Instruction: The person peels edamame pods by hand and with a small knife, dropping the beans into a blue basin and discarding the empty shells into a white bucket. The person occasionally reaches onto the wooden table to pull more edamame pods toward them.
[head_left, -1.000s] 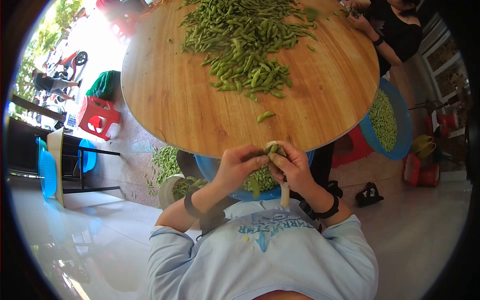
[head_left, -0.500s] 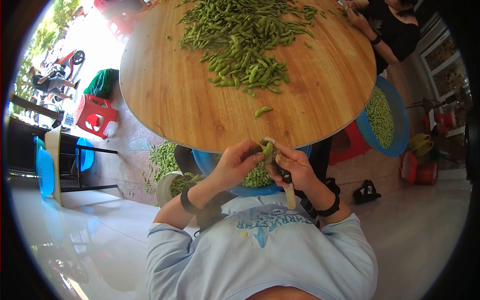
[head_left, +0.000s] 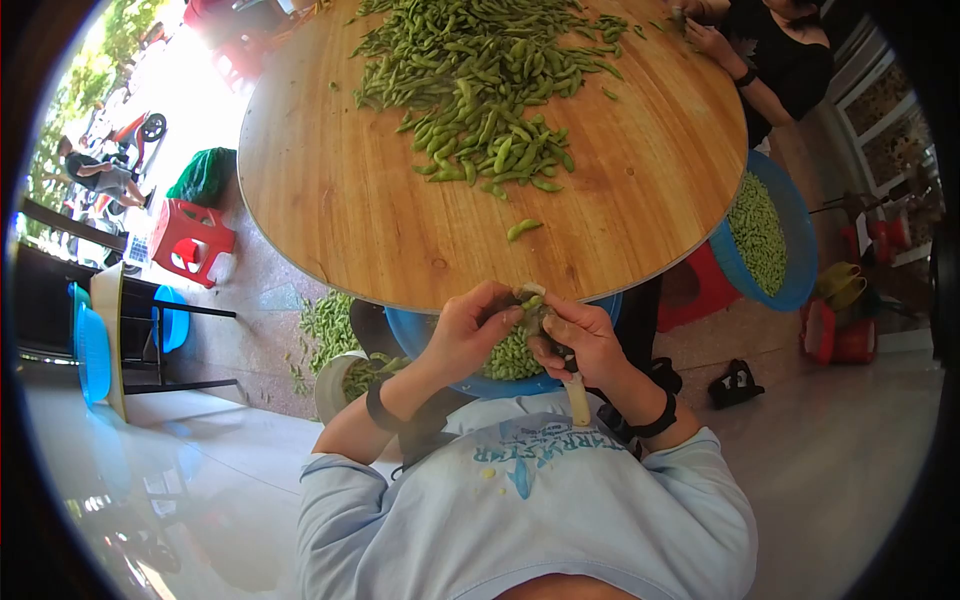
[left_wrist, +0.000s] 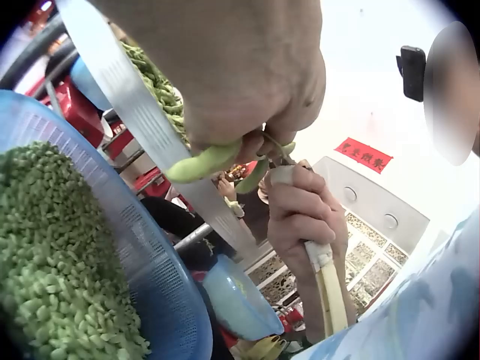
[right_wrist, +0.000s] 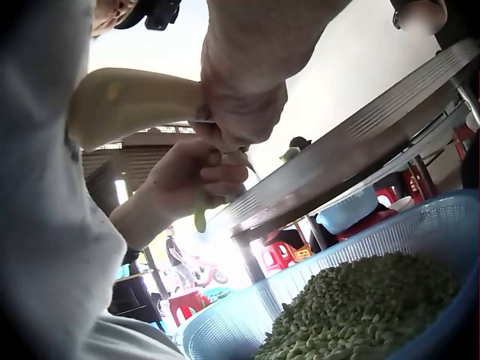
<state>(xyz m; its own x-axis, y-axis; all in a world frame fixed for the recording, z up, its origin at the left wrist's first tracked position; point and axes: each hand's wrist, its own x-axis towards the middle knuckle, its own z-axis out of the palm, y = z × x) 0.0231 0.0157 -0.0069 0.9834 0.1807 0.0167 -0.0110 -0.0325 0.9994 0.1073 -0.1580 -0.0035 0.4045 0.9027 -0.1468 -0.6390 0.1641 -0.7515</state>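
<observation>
One round wooden surface (head_left: 360,200) carries one big heap of bean pods (head_left: 480,80) and one lone pod (head_left: 525,229) apart from it. Two blue baskets of shelled beans sit below its edge: one (head_left: 420,335) under the hands, one (head_left: 790,240) farther right. Two red stools (head_left: 195,240) (head_left: 690,300) stand on the floor.

Bare wooden table (head_left: 340,190) left of the pod pile (head_left: 480,90); blue basket (head_left: 440,345) close beneath the table edge.

An open-fronted eatery or shop at street level: a big round wooden table (head_left: 330,190) heaped with pods (head_left: 480,70), plastic stools (head_left: 195,240), baskets (head_left: 770,235), tiled floor (head_left: 850,470), and scooters (head_left: 140,125) outside.
</observation>
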